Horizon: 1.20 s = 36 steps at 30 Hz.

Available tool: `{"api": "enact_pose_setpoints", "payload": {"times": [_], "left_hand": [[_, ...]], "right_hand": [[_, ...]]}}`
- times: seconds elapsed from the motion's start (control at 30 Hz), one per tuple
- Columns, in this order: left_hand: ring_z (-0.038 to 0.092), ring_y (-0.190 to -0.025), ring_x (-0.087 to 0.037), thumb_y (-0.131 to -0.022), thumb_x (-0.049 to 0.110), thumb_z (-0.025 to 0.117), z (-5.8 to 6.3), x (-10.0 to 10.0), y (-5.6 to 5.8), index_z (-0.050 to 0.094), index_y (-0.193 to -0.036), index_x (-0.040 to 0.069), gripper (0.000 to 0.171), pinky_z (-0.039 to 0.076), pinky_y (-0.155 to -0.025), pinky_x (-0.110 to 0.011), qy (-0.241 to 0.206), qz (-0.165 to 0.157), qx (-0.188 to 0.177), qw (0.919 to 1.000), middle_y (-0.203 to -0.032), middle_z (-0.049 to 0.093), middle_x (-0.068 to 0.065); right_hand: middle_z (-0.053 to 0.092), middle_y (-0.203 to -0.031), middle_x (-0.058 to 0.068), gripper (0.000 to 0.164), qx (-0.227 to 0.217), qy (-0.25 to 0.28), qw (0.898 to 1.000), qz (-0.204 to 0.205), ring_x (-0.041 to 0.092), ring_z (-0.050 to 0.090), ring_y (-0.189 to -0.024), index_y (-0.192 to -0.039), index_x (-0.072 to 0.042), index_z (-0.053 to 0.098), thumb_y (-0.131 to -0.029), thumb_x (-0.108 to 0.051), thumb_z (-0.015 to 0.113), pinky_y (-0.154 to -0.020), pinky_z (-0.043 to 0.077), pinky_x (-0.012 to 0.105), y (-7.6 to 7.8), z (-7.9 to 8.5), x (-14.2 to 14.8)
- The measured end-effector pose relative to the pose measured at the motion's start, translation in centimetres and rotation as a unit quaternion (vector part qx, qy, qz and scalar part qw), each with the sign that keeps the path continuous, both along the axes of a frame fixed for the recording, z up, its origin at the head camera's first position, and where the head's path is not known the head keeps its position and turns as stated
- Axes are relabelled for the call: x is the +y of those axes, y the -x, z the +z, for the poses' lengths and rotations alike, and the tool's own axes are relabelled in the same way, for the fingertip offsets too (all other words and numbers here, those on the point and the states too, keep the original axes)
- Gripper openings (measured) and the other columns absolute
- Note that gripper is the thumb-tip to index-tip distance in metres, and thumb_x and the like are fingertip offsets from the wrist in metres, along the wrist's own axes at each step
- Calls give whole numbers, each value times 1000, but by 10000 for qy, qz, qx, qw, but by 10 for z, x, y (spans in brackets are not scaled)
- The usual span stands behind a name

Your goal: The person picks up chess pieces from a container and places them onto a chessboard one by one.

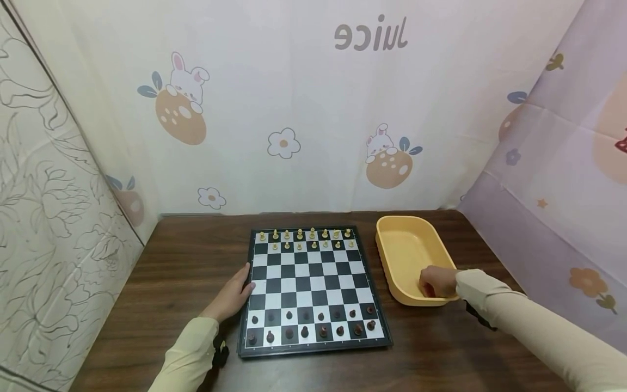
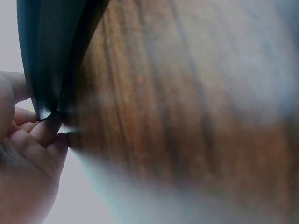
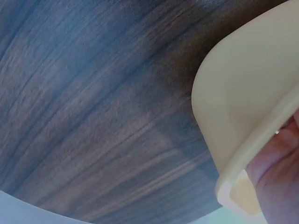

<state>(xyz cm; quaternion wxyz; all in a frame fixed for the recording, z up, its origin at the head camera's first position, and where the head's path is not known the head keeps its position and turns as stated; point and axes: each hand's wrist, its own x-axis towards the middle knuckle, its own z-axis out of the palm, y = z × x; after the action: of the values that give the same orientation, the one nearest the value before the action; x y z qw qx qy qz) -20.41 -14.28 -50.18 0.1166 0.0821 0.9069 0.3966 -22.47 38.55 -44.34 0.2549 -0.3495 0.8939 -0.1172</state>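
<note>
A black-and-white chessboard [image 1: 309, 283] lies on the table with pale pieces [image 1: 300, 234] in two rows at its far end and dark pieces [image 1: 305, 331] in two rows at its near end. The second pale row has no piece on its leftmost square. My left hand [image 1: 230, 296] grips the board's left edge; the left wrist view shows the thumb and fingers on either side of that rim. Inside the yellow bin [image 1: 406, 239], my right hand [image 1: 438, 281] reaches down with curled fingers near the front right wall. A tiny bright spot shows by its fingers, which are mostly hidden.
The dark wooden table [image 1: 191, 256] carries the board at the middle and the bin on its right. A printed curtain [image 1: 313, 109] hangs along the far edge, with more cloth on both sides.
</note>
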Motion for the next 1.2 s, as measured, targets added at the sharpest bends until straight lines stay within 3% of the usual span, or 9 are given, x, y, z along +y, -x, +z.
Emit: {"api": "enact_pose_setpoints", "payload": {"times": [0.3,0.47,0.7,1.03,1.2], "left_hand": [[20,-140,-38,-100,15,50,0,1,-1,14,-151,-1,64,21,-110,-54,-3,17,-22,10000,-155,19,-22],[20,-140,-38,-100,16,50,-1,1,-1,13,-151,-1,65,21,-111,-54,41,29,-33,10000,-155,19,-22],[21,-140,-38,-100,16,50,1,1,-1,14,-151,0,64,21,-111,-54,52,52,-48,10000,-155,19,-22],[21,-140,-38,-100,16,50,1,1,0,13,-151,0,65,21,-111,-53,81,37,-21,10000,-155,19,-21],[20,-140,-38,-100,16,49,1,2,0,13,-151,0,64,21,-111,-53,93,43,-11,9999,-155,19,-21]], "right_hand": [[42,-51,-17,30,-31,359,9993,-134,-5,35,-47,-54,-12,57,-58,16,47,-43,28,14,-5,2,-2],[45,-53,-16,28,223,338,9991,-100,-5,37,-49,-55,-10,57,-55,17,51,-44,30,14,-2,-1,0],[39,-51,-20,25,95,696,9968,-368,-5,34,-46,-54,-9,56,-63,14,55,-44,28,15,3,-6,2],[48,-54,-15,21,-154,689,9970,-310,-4,40,-50,-58,-6,59,-57,14,61,-44,32,15,7,10,-11],[51,-55,-12,23,-243,530,9967,-564,-2,42,-48,-59,-7,60,-58,16,59,-44,35,15,14,17,-15]]}}
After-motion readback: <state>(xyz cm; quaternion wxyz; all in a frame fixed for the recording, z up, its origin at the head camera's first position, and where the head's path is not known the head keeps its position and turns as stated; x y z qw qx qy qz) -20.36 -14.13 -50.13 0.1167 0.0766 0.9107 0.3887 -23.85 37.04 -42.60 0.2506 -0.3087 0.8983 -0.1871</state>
